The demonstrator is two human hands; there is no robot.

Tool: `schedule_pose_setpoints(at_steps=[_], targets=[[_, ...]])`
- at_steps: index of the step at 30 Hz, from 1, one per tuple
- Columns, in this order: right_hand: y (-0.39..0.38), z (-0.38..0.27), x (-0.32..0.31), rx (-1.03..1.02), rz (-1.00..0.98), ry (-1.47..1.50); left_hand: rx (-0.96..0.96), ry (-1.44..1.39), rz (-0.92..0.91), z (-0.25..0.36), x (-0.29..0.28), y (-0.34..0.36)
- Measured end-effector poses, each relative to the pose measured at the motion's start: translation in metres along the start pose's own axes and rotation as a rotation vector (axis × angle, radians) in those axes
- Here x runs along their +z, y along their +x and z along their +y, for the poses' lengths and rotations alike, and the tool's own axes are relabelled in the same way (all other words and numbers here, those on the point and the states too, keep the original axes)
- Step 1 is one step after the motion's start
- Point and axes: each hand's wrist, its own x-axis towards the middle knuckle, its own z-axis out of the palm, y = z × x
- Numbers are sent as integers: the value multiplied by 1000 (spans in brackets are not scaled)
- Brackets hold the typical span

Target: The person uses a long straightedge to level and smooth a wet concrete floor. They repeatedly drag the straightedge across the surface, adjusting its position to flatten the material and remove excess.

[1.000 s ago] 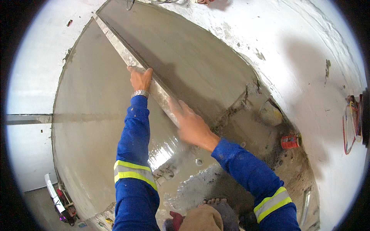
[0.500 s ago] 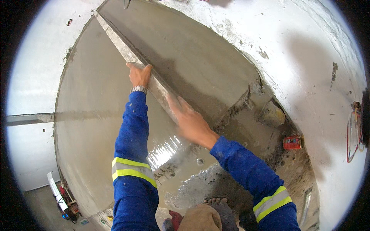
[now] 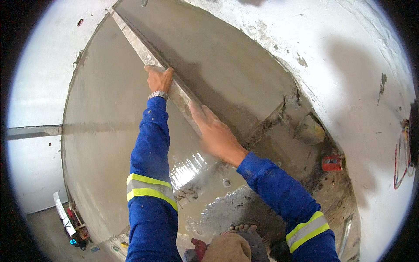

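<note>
A long, pale, cement-smeared straightedge (image 3: 136, 45) lies slanted across the wet grey screed (image 3: 98, 96), from the far left wall toward my right hand. My left hand (image 3: 159, 80), with a metal watch at its wrist, is closed round the bar near the middle of its visible length. Closer to me, my right hand (image 3: 219, 136) grips its near part, thumb and fingers along the bar; the underside of this grip is hidden. Left of the bar the screed looks smooth and shiny; to its right it is partly in shadow.
A red tin (image 3: 333, 163) stands by the right wall, near a lump of material (image 3: 310, 130). Cables (image 3: 400, 159) hang on that wall. A bare foot (image 3: 243, 228) shows at the bottom. Tools and a white strip (image 3: 64, 214) lie at lower left.
The view has shifted slightly. Both hands stay on the straightedge, which has hardly moved; my right hand appears less blurred now.
</note>
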Motion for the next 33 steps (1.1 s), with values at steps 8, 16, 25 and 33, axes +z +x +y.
schedule_pose_setpoints(at_steps=[8,16,25,33], targets=[[2,1,-1,-30,3,18,-77,-19,-50,2,0,6],[1,0,-1,16,19,7,8,2,6,0,3,3],[2,2,-2,-7,36,25,-14,16,-13,9,1,1],[-2,7,-2,-19,48,-15,11,19,-13,10,10,1]])
